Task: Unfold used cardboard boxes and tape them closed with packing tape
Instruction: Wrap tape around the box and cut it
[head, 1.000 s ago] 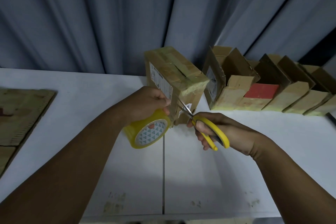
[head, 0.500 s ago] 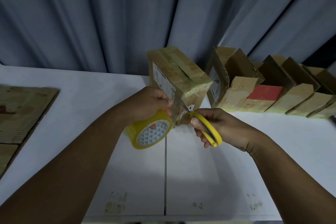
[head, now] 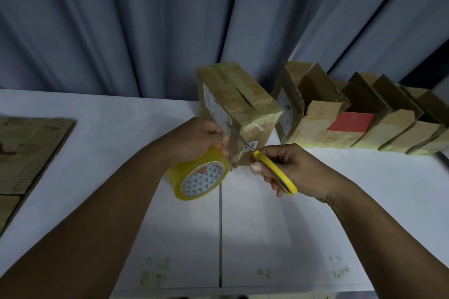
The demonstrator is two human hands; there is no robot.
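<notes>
Rising higher against the taped cardboard box (head: 237, 104) standing on the table (head: 116, 133), the yellow scissors (head: 263, 164) are reaching the tape strip. The right hand (head: 298, 170) is gripping them and the left hand (head: 194, 138) is gripping the packing tape roll (head: 201, 181). This seal's cut is likely finishing.

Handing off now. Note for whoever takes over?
Left grip: holds the tape roll beside the box.
Right grip: holds the scissors, blades at the tape strip by the box's near face.
Done: box stands on the table, top taped; row of open boxes to its right.
Left: finish the cut, press the strip down; flat cardboard lies far left.
</notes>
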